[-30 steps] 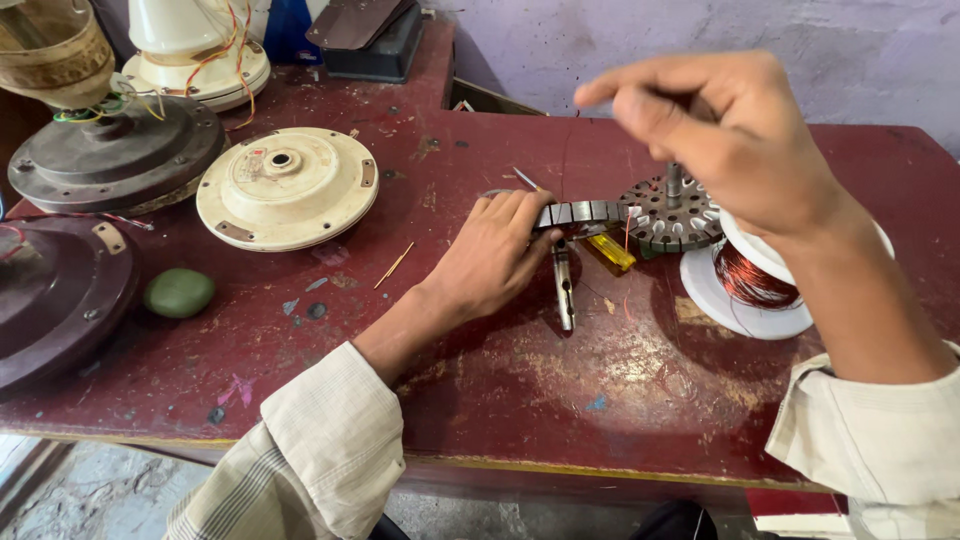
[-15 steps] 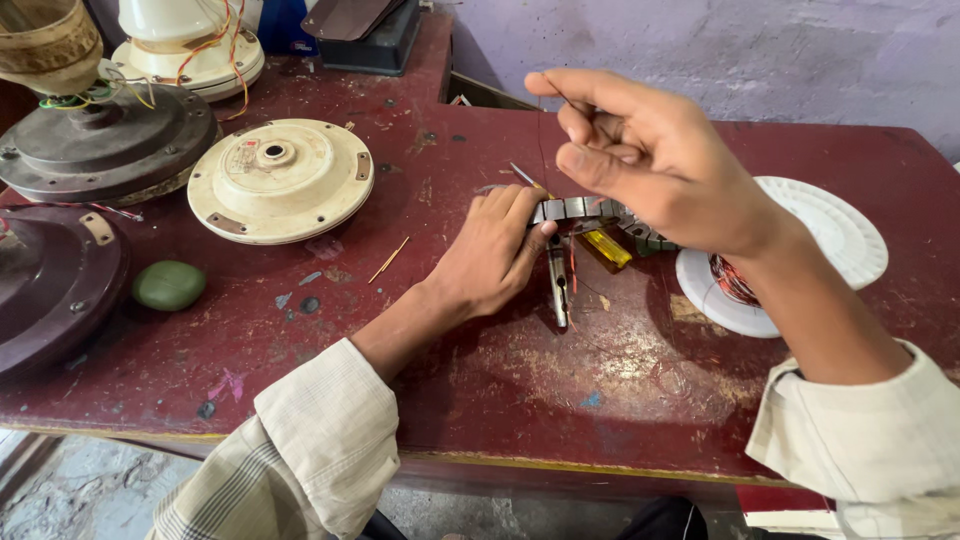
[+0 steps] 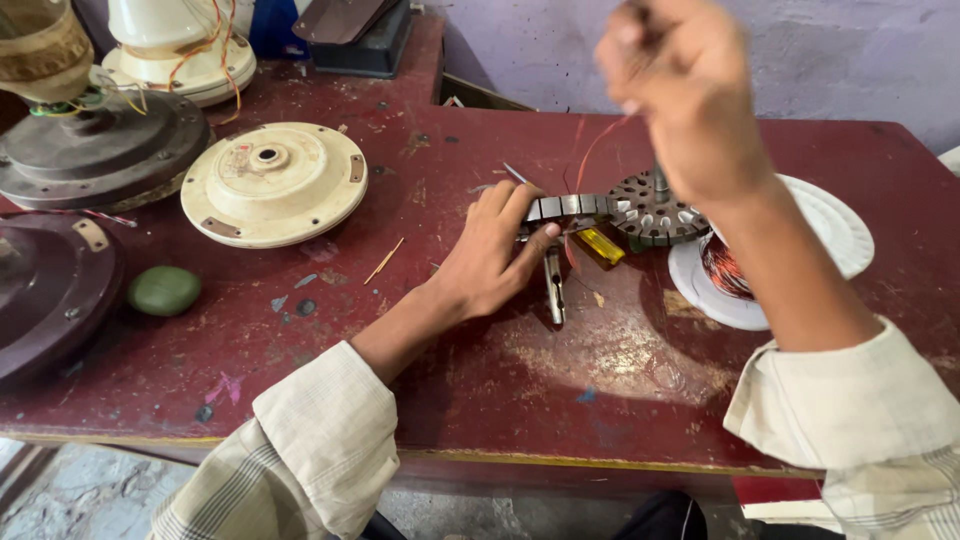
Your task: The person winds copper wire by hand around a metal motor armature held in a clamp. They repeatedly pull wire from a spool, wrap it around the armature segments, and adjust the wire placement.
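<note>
Head view shows the left hand [image 3: 490, 262] at centre frame, fingers pressed down on the slotted stator core [image 3: 640, 208]. The right hand [image 3: 685, 95], blurred at upper right, pinches thin copper wire [image 3: 590, 155]. That wire looks fragile; the core seems heavy, rigid, best gripped by its rim.

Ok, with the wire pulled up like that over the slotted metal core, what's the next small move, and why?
Probably bring the right hand back down to the stator core, laying the copper wire into a slot. The wire is drawn up off the core in the raised hand, while the left hand steadies the core's rim on the table.
</note>
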